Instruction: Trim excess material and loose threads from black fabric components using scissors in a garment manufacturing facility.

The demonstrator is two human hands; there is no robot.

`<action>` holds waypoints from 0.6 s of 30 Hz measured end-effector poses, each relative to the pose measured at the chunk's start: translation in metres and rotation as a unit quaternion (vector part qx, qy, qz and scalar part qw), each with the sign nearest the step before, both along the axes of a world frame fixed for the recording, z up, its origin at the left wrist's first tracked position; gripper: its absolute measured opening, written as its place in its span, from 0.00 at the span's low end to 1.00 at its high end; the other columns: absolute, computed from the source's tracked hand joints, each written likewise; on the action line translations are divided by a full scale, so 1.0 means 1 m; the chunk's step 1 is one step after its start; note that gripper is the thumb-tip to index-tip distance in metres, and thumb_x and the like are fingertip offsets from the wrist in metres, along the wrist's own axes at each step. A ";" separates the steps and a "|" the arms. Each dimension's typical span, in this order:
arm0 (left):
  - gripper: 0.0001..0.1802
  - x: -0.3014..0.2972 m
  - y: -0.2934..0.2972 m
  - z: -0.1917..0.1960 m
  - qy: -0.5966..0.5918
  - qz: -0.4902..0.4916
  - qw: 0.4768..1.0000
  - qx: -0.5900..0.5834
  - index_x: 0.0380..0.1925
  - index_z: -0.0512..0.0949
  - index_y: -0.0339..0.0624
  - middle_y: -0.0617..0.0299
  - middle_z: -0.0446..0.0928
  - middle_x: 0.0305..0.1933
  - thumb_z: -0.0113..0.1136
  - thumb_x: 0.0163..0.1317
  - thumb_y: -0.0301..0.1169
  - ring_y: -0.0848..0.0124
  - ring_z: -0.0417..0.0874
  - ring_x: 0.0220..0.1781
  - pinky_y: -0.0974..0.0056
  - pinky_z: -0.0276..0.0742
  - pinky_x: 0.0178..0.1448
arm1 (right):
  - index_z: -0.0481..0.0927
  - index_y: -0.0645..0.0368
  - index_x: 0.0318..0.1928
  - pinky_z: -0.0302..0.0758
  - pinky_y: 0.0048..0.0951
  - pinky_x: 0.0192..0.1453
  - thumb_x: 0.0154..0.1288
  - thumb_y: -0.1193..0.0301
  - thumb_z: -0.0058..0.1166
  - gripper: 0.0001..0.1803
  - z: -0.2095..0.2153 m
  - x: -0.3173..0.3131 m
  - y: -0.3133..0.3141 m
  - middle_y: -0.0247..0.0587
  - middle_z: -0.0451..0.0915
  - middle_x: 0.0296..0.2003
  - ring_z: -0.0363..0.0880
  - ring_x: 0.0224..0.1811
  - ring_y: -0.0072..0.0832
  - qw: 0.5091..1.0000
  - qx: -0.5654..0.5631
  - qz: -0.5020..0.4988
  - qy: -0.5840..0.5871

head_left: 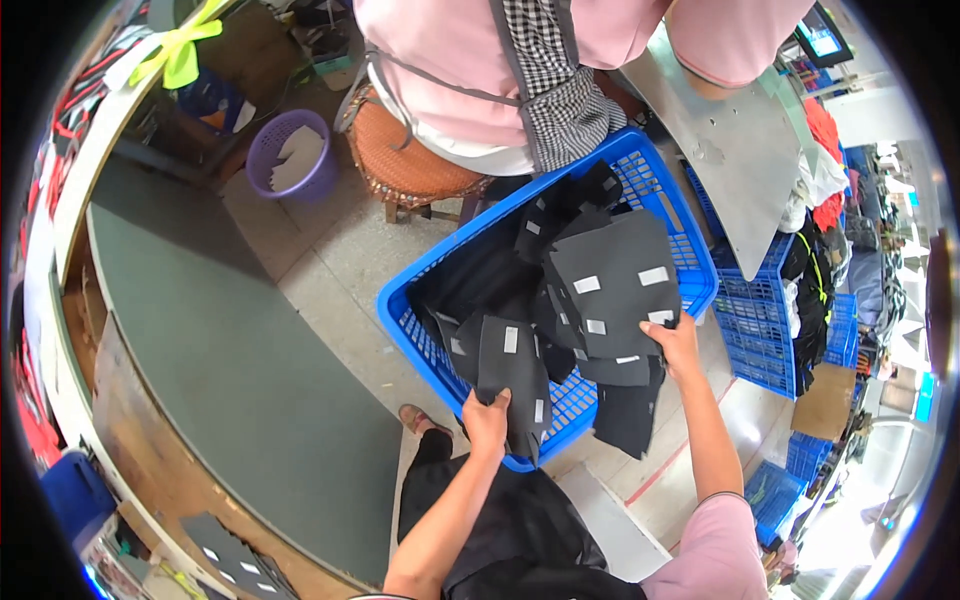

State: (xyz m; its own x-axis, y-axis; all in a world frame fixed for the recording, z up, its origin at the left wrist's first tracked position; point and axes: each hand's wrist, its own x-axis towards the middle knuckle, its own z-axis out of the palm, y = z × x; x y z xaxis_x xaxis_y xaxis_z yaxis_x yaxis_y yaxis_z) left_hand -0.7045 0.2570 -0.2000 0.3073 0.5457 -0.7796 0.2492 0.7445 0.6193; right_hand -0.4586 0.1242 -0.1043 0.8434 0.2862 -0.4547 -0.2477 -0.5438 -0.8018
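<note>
A blue plastic basket (400, 318) stands on the floor in front of me, with black cut fabric pieces inside. My left hand (486, 420) pinches the lower end of a narrow stack of dark fabric pieces (510, 365) with small white labels, over the basket's near left part. At the near right, my right hand (676, 345) grips the edge of a larger stack of dark fabric pieces (615, 250), also dotted with white labels. More black pieces (630, 415) hang down over the basket's rim beneath that stack. The fingertips under both stacks are hidden.
Just beyond the basket, a person in a pink top (450, 60) sits on a stool with an orange cushion (405, 150). A purple bin (290, 155) stands far left. A grey-green table (230, 370) runs along my left; a metal tabletop (730, 150) and blue crates (755, 340) flank the right.
</note>
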 end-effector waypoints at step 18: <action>0.13 0.021 0.013 0.024 -0.405 -0.091 0.901 -0.125 0.42 0.76 0.37 0.63 0.78 0.35 0.53 0.57 0.28 0.78 0.77 0.32 0.69 0.75 0.34 | 0.72 0.65 0.49 0.73 0.31 0.48 0.39 0.77 0.61 0.29 0.116 -0.035 -0.046 0.40 0.76 0.43 0.77 0.42 0.31 0.994 0.058 -0.058 0.077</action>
